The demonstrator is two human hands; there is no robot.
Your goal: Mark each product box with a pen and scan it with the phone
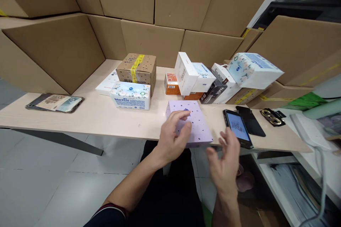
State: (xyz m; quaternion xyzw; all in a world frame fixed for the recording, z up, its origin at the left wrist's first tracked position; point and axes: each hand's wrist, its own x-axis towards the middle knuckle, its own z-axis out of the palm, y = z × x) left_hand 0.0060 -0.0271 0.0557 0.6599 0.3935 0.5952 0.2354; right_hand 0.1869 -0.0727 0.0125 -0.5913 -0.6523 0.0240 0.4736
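A lilac box (198, 124) with small dark marks lies at the front edge of the table. My left hand (173, 136) is over its left side, fingers curved and thumb apart, with nothing between them; I cannot tell whether it touches the lid. To the right of the box, just off the table's front edge, my right hand (225, 159) hangs with fingers apart and holds nothing. Close to its fingertips is a phone (238, 127) with a lit screen, beside a flat black object (250, 121).
A tissue pack (130, 95) stands by a taped carton (137, 67). Behind the lilac box are a white box (185, 74), an orange box (172, 84) and another tissue pack (253, 71). Banknotes (57, 103) lie on a dark case at left. Cardboard panels (151, 42) line the back.
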